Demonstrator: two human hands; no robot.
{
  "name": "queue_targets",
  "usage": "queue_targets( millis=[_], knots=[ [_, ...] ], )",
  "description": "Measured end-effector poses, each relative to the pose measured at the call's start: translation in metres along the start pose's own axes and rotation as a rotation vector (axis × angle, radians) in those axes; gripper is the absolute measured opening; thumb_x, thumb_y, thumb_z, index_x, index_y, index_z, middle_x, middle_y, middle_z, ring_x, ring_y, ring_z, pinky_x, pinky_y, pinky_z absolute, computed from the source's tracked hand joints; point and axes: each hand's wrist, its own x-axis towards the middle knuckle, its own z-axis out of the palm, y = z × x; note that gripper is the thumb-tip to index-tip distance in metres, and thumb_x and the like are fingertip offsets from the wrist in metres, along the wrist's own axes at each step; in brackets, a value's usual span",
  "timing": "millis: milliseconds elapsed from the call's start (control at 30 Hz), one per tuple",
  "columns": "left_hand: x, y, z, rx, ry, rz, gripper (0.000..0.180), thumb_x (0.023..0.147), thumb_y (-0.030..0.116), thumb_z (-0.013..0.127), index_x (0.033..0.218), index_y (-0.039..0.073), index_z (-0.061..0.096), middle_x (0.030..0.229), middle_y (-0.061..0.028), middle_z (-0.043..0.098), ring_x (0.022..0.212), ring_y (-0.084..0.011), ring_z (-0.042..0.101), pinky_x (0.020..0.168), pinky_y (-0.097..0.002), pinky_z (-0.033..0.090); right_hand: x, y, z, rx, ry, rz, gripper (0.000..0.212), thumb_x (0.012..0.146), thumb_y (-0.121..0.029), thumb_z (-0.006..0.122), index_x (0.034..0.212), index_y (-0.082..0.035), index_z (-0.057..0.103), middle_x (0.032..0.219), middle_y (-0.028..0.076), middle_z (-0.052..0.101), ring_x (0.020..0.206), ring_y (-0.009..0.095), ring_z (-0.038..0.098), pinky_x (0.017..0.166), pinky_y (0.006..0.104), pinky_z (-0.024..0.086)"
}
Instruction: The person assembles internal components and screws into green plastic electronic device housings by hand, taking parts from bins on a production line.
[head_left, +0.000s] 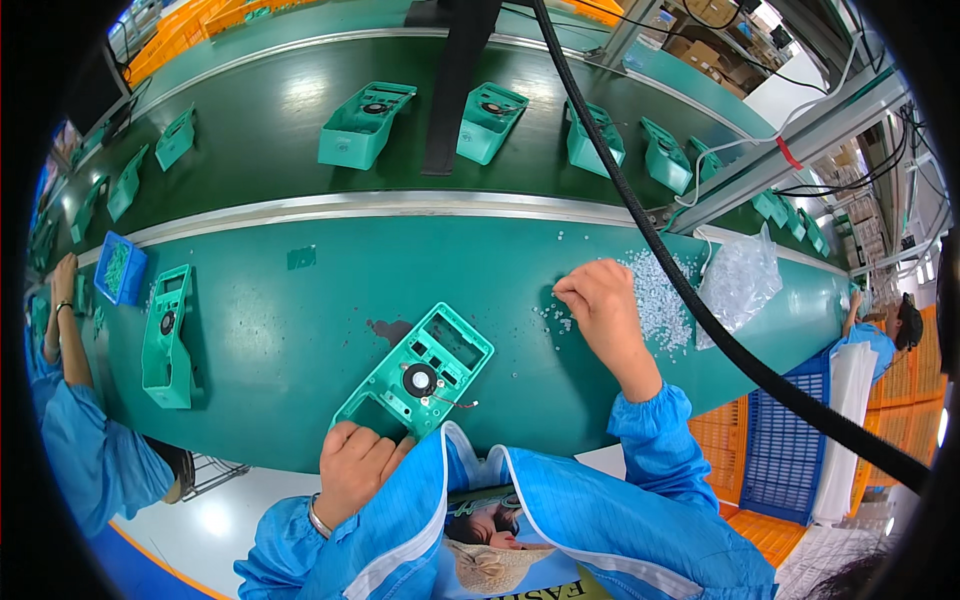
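A green plastic housing [405, 395] lies tilted on the bench before me, with a round black-and-white speaker [420, 379] in its middle and a short wire ending in a small connector [474, 404]. My left hand [358, 468] is closed round the housing's near-left end. To the right, my right hand [602, 305] hovers with thumb and fingertips pinched together; anything between them is too small to make out. Beside it spreads a pile of tiny clear plastic pieces [658, 305], several of them scattered loose toward the hand.
A clear plastic bag [738, 285] lies right of the pile. Another green housing [168, 340] and a blue bin [120, 268] are at left, near a co-worker's arm [70, 330]. More housings [365, 125] line the conveyor behind. A thick black cable [690, 290] crosses the view.
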Motion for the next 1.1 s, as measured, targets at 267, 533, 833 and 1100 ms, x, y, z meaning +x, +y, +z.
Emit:
queue_targets(
  millis=[267, 533, 833, 1100],
  knots=[
    [-0.003, 0.000, 0.000, -0.021, -0.018, -0.009, 0.019, 0.074, 0.013, 0.071, 0.092, 0.011, 0.075, 0.070, 0.0008, 0.048, 0.071, -0.0163, 0.052, 0.077, -0.0355, 0.043, 0.003, -0.009, -0.006, -0.069, 0.035, -0.076, 0.013, 0.075, -0.005, 0.080, 0.084, -0.009, 0.072, 0.085, 0.002, 0.065, 0.092, 0.025, 0.062, 0.091, 0.0414, 0.044],
    [-0.002, -0.002, 0.000, -0.011, -0.020, 0.002, 0.019, 0.075, 0.013, 0.071, 0.094, 0.011, 0.075, 0.071, 0.0012, 0.048, 0.072, -0.0164, 0.052, 0.079, -0.0354, 0.043, 0.007, -0.011, -0.005, -0.152, 0.055, -0.167, 0.003, 0.080, -0.013, 0.069, 0.083, -0.014, 0.068, 0.083, 0.001, 0.060, 0.091, 0.024, 0.061, 0.091, 0.0429, 0.044],
    [-0.005, -0.006, -0.002, -0.041, -0.037, 0.023, 0.023, 0.076, 0.013, 0.069, 0.099, 0.010, 0.073, 0.072, 0.0003, 0.048, 0.073, -0.0169, 0.052, 0.077, -0.0349, 0.044, 0.005, -0.013, -0.003, -0.033, 0.049, -0.064, 0.013, 0.074, -0.009, 0.079, 0.083, -0.012, 0.071, 0.083, 0.000, 0.066, 0.092, 0.027, 0.061, 0.094, 0.0443, 0.043],
    [0.004, -0.007, -0.009, -0.058, -0.015, 0.001, 0.021, 0.077, 0.014, 0.065, 0.096, 0.007, 0.069, 0.071, -0.0014, 0.048, 0.071, -0.0186, 0.052, 0.078, -0.0361, 0.046, 0.013, -0.021, -0.013, -0.137, 0.015, -0.153, 0.011, 0.072, -0.006, 0.078, 0.082, -0.009, 0.073, 0.085, 0.003, 0.066, 0.094, 0.027, 0.062, 0.089, 0.0422, 0.044]
  ],
)
